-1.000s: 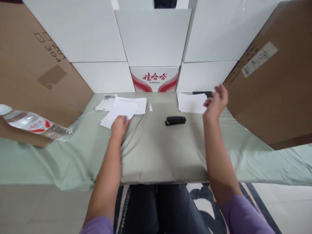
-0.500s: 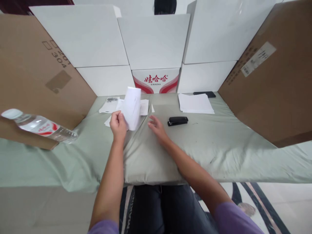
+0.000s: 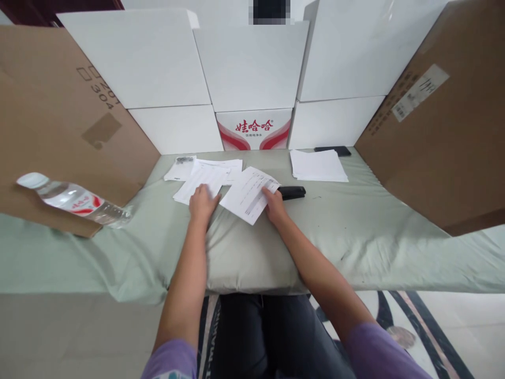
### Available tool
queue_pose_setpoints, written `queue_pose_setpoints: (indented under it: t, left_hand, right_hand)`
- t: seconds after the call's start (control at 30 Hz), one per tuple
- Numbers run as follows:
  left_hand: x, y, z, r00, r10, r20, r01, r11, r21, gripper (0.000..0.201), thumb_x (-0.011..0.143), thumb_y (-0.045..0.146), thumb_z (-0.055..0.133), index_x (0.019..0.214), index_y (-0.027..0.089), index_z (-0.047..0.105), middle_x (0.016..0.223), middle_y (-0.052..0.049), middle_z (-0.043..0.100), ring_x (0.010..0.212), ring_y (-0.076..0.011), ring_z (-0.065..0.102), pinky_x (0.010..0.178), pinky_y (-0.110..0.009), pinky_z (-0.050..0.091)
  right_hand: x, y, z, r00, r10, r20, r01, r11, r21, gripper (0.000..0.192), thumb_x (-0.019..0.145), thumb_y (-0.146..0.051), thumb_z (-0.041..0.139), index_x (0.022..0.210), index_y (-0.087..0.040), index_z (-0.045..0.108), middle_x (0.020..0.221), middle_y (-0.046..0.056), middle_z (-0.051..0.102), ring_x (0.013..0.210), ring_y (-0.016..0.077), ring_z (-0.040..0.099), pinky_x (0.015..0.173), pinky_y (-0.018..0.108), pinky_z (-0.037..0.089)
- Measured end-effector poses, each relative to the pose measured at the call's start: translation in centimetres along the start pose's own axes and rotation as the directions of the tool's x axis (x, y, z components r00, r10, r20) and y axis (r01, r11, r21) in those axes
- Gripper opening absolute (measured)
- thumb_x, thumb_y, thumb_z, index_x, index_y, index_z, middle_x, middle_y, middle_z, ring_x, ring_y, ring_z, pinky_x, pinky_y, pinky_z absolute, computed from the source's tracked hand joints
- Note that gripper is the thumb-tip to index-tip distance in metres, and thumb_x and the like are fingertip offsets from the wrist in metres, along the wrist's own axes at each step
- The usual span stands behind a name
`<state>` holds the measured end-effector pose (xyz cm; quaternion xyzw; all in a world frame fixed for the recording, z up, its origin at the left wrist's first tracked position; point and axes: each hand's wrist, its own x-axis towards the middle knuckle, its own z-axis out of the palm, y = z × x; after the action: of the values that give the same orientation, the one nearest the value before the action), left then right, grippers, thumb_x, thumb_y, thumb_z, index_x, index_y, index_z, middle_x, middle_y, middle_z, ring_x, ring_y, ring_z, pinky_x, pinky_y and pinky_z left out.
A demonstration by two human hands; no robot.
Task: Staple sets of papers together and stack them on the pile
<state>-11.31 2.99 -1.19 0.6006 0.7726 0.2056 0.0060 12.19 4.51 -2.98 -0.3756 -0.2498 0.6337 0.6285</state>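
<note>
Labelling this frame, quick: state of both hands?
Left hand: open, flat on the paper pile.
Right hand: holding the printed sheet.

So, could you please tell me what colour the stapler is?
Black; the stapler shows best in the head view, beside the right hand.

Stapler (image 3: 291,192) right of printed sheet (image 3: 249,195)

two hands (image 3: 203,202) (image 3: 274,205), one stapler (image 3: 292,192), one bottle (image 3: 74,200), one phone (image 3: 333,150).
</note>
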Motion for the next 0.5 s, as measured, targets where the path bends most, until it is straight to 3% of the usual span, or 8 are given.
queue_pose_setpoints:
  t: [0.2,0.37,0.5]
  left_hand:
    - [0.2,-0.2,0.1,0.999,-0.011,0.044,0.009,0.999,0.047,0.043,0.092,0.044,0.053,0.128,0.023,0.058,0.130,-0.012,0.064,0.116,-0.0295,0.061,0.090,-0.039,0.048]
    - [0.0,0.4,-0.1,0.999,-0.003,0.036,0.000,0.997,0.072,0.044,0.086,0.050,0.059,0.122,0.024,0.063,0.133,-0.011,0.062,0.115,-0.0312,0.060,0.087,-0.039,0.049]
    - [0.0,0.9,-0.3,0.999,-0.033,0.010,0.032,0.994,0.101,0.042,0.089,0.040,0.053,0.126,0.023,0.062,0.125,-0.012,0.067,0.108,-0.0313,0.063,0.083,-0.040,0.049]
  right_hand:
    - [0.0,0.4,-0.2,0.999,-0.009,0.042,0.011,0.999,-0.045,0.026,0.077,-0.025,0.073,0.100,-0.017,0.069,0.104,0.009,0.076,0.100,0.0248,0.071,0.096,0.044,0.055]
    - [0.0,0.7,-0.2,0.999,-0.021,0.046,0.024,0.997,-0.067,0.024,0.076,-0.026,0.073,0.098,-0.016,0.069,0.103,0.009,0.076,0.102,0.0255,0.071,0.097,0.045,0.054]
    - [0.0,0.8,-0.3,0.998,-0.028,0.050,0.032,0.997,-0.077,0.024,0.076,-0.026,0.072,0.097,-0.017,0.069,0.104,0.009,0.076,0.102,0.0258,0.071,0.097,0.045,0.055]
